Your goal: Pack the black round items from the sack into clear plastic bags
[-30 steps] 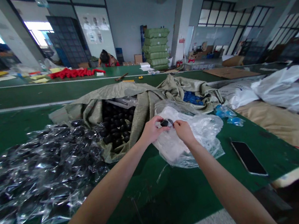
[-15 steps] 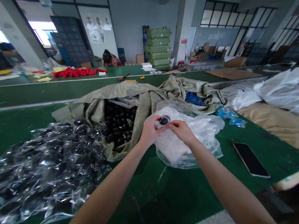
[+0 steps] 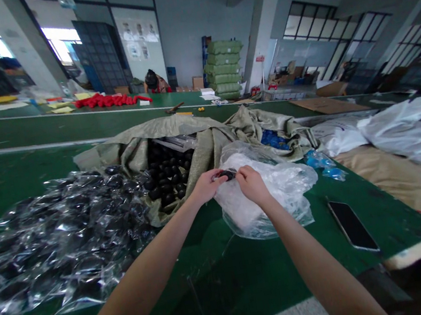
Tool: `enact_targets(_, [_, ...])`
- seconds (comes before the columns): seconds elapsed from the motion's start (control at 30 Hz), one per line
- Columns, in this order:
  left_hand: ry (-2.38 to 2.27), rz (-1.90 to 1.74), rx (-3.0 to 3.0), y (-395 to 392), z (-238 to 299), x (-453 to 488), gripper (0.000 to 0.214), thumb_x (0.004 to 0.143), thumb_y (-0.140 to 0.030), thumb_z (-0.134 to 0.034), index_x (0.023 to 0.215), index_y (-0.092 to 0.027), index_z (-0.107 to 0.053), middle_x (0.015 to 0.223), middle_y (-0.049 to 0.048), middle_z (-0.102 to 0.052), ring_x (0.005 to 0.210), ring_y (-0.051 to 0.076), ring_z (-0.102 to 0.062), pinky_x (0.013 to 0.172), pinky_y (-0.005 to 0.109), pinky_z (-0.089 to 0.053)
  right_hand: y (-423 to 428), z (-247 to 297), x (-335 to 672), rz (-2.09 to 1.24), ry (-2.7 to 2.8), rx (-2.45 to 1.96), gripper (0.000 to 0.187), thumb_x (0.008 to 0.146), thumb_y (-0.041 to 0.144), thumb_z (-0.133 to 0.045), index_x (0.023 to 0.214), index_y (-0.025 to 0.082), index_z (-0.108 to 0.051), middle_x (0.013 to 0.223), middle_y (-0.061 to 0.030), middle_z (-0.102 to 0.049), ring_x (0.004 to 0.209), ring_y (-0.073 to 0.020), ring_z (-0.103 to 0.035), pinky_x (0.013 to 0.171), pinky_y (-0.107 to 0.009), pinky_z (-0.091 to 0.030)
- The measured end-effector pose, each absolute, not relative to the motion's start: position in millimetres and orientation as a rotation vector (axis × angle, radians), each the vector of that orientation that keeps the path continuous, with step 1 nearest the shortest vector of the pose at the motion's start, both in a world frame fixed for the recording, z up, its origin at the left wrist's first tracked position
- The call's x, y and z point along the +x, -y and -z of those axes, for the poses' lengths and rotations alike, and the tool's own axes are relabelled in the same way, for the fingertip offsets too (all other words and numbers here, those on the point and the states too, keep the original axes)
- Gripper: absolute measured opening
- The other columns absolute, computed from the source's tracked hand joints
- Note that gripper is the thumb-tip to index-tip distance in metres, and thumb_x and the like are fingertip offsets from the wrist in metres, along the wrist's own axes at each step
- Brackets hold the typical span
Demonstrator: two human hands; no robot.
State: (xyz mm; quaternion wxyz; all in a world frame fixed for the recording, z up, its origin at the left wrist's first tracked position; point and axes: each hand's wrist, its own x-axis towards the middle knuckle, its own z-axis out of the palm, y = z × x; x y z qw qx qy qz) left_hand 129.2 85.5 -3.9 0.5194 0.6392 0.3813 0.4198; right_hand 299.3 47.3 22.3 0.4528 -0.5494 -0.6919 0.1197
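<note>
"Where are the hands on your feed, and what do they hold? I take them as the clock's centre."
"I see the left hand (image 3: 206, 187) and the right hand (image 3: 251, 184) close together, clamped by their fingertips on a small black rounded piece in clear plastic film (image 3: 229, 175). It is between them, over a crumpled heap of white and clear thin plastic (image 3: 281, 188). Its finer shape I cannot tell."
"And around, on the green flat worktop (image 3: 214, 271)?"
"Near ten o'clock I have an open grey-green woven sack (image 3: 199, 162) with black round pieces (image 3: 166, 173) inside. Towards nine lies a wide pile of black pieces in shiny clear bags (image 3: 69, 236)."
"On the other side?"
"At two, a second grey-green woven sack (image 3: 244, 118) with blue pieces (image 3: 272, 139); at three, some blue pieces in clear plastic (image 3: 320, 160); at four, a flat dark-screened phone (image 3: 353, 226)."
</note>
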Motion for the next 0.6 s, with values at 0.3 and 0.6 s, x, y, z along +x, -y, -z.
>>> enact_targets(0.3, [-0.829,-0.955,1.169,-83,9,122,0.043,0.076,-0.046,-0.073,0.101,-0.013,-0.063,0.045,-0.0126,-0.031,0.034,0.003,-0.023,0.034,0.017,-0.018,-51,-21,297,-0.427,1.451,-1.412,0.024,0.076,0.035,-0.045,0.056,0.022,-0.047,0.053,0.0030,-0.047,0.056,-0.0139,-0.044,0.058,-0.027,-0.034])
enact_targets(0.6, [-0.800,-1.282,0.966,-99,4,96,0.044,0.070,-0.049,-0.077,0.093,-0.015,-0.061,0.053,-0.0090,-0.044,0.036,0.001,-0.025,0.035,0.015,-0.020,-52,-27,318,-0.591,0.956,-1.080,0.018,0.072,0.031,-0.051,0.058,0.022,-0.043,0.053,0.0064,-0.039,0.051,-0.0107,-0.036,0.049,-0.023,-0.032])
